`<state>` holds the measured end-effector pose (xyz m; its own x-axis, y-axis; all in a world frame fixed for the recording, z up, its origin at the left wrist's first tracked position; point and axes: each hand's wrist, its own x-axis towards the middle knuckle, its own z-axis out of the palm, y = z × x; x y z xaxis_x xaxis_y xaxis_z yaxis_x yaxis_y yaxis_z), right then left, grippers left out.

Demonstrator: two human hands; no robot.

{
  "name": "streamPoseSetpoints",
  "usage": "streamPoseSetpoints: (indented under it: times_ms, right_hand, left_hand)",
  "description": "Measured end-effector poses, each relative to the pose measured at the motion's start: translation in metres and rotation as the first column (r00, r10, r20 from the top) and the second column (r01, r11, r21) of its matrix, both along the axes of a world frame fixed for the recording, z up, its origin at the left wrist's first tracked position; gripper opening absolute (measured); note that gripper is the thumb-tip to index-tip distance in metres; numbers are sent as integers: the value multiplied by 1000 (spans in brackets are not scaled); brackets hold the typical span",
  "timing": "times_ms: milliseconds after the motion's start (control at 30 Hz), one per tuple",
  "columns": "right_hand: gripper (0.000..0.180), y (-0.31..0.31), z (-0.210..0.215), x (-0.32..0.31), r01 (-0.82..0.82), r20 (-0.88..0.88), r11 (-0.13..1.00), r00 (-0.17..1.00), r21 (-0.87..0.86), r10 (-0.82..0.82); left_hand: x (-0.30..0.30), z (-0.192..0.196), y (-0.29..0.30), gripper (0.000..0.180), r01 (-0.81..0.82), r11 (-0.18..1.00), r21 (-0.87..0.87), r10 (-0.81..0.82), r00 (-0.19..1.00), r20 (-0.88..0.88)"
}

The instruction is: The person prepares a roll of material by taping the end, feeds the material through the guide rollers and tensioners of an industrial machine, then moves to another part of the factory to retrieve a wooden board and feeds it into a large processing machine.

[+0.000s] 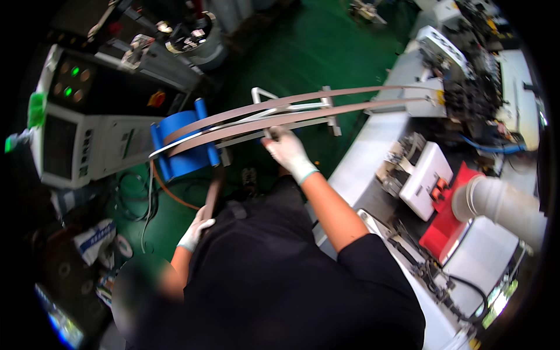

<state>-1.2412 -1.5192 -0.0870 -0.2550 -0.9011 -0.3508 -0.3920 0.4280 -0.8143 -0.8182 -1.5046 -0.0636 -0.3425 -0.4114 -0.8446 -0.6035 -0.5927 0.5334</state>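
Two brown strips point(245, 133) run from a blue roller point(186, 160) on the left to the machine at the right, along a white metal frame point(303, 121). My right hand point(287, 153), in a white glove with darkened fingertips, is at the near edge of the lower strip. Its fingers are curled together; blur hides what they hold. Low and left, beside my black clothing, my gloved left hand point(195, 229) is closed on a hanging brown strip point(214, 195). The upper end of this strip passes near the blue roller.
A grey control cabinet point(96, 140) with green lights stands at the left. To the right are a machine point(472, 96), a white bench surface point(364, 154), a red guard point(446, 219) and a thick white duct point(504, 207). Cables point(131, 195) lie on the green floor point(303, 55).
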Motion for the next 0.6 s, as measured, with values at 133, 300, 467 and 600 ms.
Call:
streamPoseSetpoints:
  times_ms: [133,300,467,600]
  right_hand:
    - [61,-6,37,-9,291,340,929,918,-230,-204]
    - [51,-45,52,0,474,965,863,86,177,-246]
    - [49,-40,112,-8,465,960,866,106,183,-260]
    - [45,11,178,-72,578,790,791,572,-199,-219]
  left_hand:
    - [-19,-8,6,94,99,995,-32,-101,993,-59]
    - [-44,-7,4,93,151,987,-49,-151,989,-2]
    - [-28,-34,14,92,-65,998,25,66,996,-56]
    - [-13,-47,21,91,-351,917,189,379,914,-144]
